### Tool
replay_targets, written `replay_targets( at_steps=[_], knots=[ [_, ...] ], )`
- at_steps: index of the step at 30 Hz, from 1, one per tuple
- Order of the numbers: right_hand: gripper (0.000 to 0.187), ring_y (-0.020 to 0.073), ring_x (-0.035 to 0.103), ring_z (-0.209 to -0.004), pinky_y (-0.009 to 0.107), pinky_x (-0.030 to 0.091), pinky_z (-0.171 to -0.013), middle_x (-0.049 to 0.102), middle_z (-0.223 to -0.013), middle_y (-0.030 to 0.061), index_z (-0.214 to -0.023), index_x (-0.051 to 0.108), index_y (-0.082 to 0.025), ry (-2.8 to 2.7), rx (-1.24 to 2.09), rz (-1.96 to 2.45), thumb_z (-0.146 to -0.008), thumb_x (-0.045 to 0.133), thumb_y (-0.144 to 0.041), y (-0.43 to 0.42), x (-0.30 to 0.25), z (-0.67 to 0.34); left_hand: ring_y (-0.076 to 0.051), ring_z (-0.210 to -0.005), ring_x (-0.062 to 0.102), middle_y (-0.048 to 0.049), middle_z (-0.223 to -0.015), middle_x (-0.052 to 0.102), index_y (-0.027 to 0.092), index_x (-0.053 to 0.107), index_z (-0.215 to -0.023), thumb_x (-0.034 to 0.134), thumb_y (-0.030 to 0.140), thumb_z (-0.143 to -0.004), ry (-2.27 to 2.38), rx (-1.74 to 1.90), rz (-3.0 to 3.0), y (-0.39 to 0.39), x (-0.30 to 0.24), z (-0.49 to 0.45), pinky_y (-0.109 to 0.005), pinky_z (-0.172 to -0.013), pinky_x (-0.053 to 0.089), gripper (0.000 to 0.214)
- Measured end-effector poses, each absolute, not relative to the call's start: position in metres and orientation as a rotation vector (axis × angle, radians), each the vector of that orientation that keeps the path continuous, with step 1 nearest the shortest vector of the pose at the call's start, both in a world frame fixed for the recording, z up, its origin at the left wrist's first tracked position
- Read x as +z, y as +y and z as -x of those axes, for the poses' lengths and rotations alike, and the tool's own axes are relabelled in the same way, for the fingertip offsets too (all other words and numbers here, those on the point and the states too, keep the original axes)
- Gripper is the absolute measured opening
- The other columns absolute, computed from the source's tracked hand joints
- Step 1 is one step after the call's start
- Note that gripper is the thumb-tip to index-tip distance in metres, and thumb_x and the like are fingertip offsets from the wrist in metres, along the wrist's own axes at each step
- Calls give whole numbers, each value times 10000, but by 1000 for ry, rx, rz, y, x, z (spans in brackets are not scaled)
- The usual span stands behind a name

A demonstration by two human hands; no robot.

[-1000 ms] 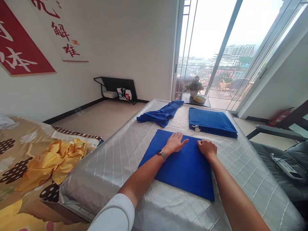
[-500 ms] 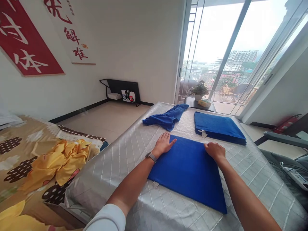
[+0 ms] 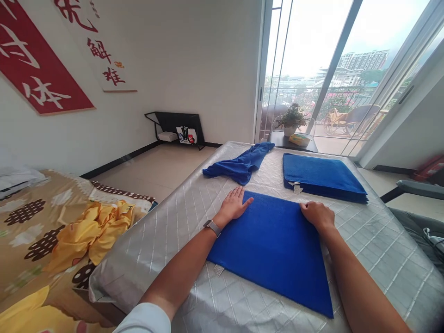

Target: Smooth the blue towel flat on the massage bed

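Grip: left hand [image 3: 233, 206] flat open on towel [image 3: 274, 245], right hand [image 3: 317, 215] curled, hold unclear | risk: uneven push skews fold

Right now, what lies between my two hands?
Only the flat blue towel: left hand and right hand rest at its far corners, in the head view.

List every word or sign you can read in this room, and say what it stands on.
"解难": red characters on the white wall scroll; the one above is cut off.
"体": white character on the red wall banner; the one above is cropped.
White tag on the stacked blue towels: too small to read.
Printed bag on the black shelf: blurred.
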State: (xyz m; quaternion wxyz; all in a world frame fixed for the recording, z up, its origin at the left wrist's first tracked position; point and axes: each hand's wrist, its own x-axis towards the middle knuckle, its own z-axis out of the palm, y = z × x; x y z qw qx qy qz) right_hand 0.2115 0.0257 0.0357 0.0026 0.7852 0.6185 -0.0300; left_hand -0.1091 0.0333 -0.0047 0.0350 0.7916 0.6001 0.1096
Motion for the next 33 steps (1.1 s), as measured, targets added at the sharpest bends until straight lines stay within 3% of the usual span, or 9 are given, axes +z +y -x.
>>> replay_targets(
  at_steps=[10, 17, 21, 25, 27, 30, 33],
  knots=[
    [492, 281, 688, -1011, 367, 483, -858, 743, -1048, 149, -1015, 786, -208, 2065, -74, -2465, -961, 339, -407, 23, 32, -208, -242, -1510, 192, -153, -1625, 224, 48, 250, -1555, 50, 693, -975, 1860, 243, -2443, 35, -5, 111, -407, -1235, 158, 890],
    [493, 292, 688, -1017, 360, 495, -842, 739, -1066, 169, -1022, 783, -170, 2071, -105, -2480, -952, 353, -401, 24, 32, -209, -269, -1499, 225, -166, -1610, 261, 48, 276, -1546, 79, 675, -985, 1943, 91, -2413, 35, 11, 103, -436, -1220, 190, 864],
    [488, 299, 689, -1026, 373, 502, -845, 740, -1069, 163, -1035, 780, -183, 2077, -93, -2500, -955, 345, -389, 22, 33, -209, -289, -1491, 249, -199, -1583, 321, 15, 345, -1509, 84, 672, -986, 1897, 122, -2506, 34, 22, 59, -423, -1221, 189, 880],
    [485, 298, 687, -1049, 374, 503, -866, 741, -1071, 162, -1051, 771, -197, 2076, -100, -2498, -971, 345, -414, 22, 31, -212, -251, -1465, 321, -147, -1552, 409, 95, 366, -1512, 80, 633, -1007, 1509, 355, -2688, 22, 25, -23, -398, -1211, 227, 791],
    [436, 283, 689, -1052, 358, 504, -868, 741, -1091, 149, -1081, 756, -215, 2081, -118, -2475, -974, 371, -392, 23, 31, -214, -210, -1453, 344, -108, -1548, 427, 141, 336, -1528, 66, 569, -1031, 1301, 476, -2729, 14, 23, -62, -364, -1204, 243, 710],
    [391, 265, 702, -1027, 340, 513, -843, 743, -1097, 138, -1088, 744, -226, 2077, -137, -2453, -973, 378, -306, 24, 30, -217, -198, -1476, 292, -121, -1584, 361, 99, 227, -1562, 59, 494, -1044, 1241, 550, -2695, 8, 16, -99, -352, -1208, 237, 672],
    [416, 274, 712, -992, 346, 522, -818, 750, -1061, 147, -1042, 756, -214, 2073, -141, -2447, -980, 362, -334, 25, 30, -217, -204, -1490, 256, -122, -1617, 284, 81, 154, -1577, 71, 500, -1040, 1287, 512, -2665, 8, 8, -101, -352, -1216, 219, 686]
  ],
)
